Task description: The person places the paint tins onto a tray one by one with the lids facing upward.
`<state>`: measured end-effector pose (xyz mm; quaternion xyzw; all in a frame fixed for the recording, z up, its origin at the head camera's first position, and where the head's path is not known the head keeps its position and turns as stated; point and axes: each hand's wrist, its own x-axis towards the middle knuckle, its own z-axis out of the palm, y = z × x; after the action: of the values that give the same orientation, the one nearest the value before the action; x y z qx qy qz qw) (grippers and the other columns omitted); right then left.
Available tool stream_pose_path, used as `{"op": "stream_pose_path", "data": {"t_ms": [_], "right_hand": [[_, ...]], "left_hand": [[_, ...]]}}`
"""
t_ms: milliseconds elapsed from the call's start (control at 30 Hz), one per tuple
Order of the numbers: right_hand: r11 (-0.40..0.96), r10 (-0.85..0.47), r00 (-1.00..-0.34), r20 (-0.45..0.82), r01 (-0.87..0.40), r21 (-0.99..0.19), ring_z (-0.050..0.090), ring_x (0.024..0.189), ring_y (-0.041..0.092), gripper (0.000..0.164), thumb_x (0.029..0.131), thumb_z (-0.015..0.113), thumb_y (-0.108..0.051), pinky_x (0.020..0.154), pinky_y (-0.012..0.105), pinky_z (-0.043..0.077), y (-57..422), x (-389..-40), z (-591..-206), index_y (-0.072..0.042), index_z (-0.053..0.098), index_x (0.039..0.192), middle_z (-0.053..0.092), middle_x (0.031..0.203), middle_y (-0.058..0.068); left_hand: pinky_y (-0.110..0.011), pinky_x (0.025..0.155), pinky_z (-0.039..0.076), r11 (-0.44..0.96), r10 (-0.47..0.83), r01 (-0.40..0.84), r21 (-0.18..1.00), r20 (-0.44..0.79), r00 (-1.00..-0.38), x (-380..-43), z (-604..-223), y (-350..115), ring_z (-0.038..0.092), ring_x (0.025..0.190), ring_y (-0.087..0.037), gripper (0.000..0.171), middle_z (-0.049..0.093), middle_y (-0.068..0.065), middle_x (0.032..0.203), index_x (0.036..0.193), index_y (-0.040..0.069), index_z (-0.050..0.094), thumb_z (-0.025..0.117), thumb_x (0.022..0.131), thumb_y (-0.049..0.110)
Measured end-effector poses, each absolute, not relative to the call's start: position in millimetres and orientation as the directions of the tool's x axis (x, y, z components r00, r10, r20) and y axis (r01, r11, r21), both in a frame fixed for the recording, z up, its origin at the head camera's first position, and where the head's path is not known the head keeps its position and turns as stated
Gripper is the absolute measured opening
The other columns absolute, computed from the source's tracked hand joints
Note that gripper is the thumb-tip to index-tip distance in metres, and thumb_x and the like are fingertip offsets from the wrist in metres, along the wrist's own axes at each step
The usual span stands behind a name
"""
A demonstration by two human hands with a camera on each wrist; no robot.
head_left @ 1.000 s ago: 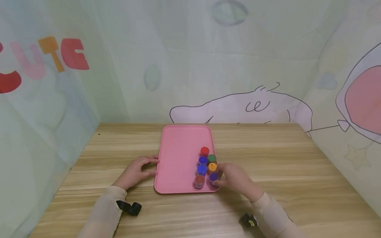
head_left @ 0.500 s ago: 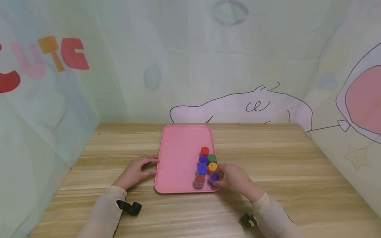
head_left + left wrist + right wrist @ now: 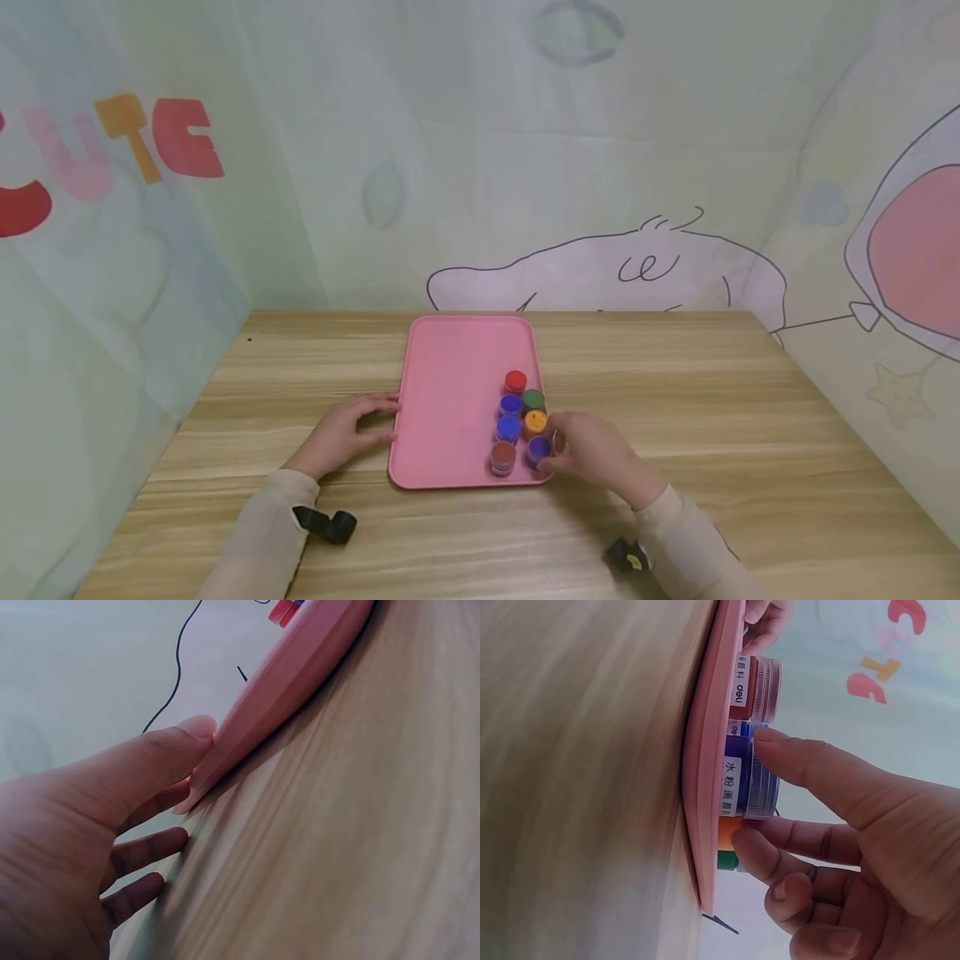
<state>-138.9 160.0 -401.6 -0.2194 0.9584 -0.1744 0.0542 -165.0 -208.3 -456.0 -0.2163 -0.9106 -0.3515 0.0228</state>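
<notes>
A pink tray (image 3: 442,367) lies on the wooden table, with small paint jars in two columns along its right side. My right hand (image 3: 596,454) pinches the purple paint jar (image 3: 736,776) by its clear lid at the tray's near right corner, thumb on one side and index finger on the other. Beside that jar stands a brown paint jar (image 3: 502,458); behind it is an orange one (image 3: 535,423). My left hand (image 3: 348,429) rests at the tray's left edge, thumb and fingertips against the rim, fingers loosely extended.
Two blue jars (image 3: 508,429), a green jar (image 3: 534,400) and a red jar (image 3: 515,382) also stand in the tray. Wooden tabletop (image 3: 675,375) surrounds the tray. A printed curtain (image 3: 480,167) hangs behind the table. Black wrist cameras (image 3: 330,525) sit at both sleeves.
The purple jar has shifted very slightly to the right under my right hand since the oldest frame. My left hand and the tray stay put.
</notes>
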Motion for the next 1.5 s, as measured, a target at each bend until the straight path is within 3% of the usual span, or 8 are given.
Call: {"op": "stream_pose_path", "data": {"t_ms": [1100,1500], "right_hand": [[0.841,-0.444,-0.896,-0.023,-0.408,-0.355,0.05,0.063,0.006,0.026,0.074,0.082,-0.03,0.056,0.02,0.043,165,-141,-397,-0.014,0.067,0.088,0.061,0.072,-0.008],[0.852,-0.405,-0.913,-0.055,-0.355,-0.384,0.054,0.068,0.01,0.032,0.074,0.082,-0.033,0.063,0.027,0.047,174,-144,-394,-0.011,0.067,0.092,0.065,0.078,-0.003]], "left_hand": [[-0.056,0.108,0.039,0.656,0.373,0.394,0.643,0.176,-0.911,-166,-456,-209,0.049,0.13,-0.036,0.044,0.056,-0.008,0.14,0.124,0.016,0.065,0.073,0.084,0.033],[-0.057,0.108,0.038,0.656,0.367,0.385,0.649,0.172,-0.914,-165,-457,-210,0.049,0.13,-0.037,0.043,0.056,-0.008,0.14,0.124,0.017,0.066,0.072,0.085,0.034]]}}
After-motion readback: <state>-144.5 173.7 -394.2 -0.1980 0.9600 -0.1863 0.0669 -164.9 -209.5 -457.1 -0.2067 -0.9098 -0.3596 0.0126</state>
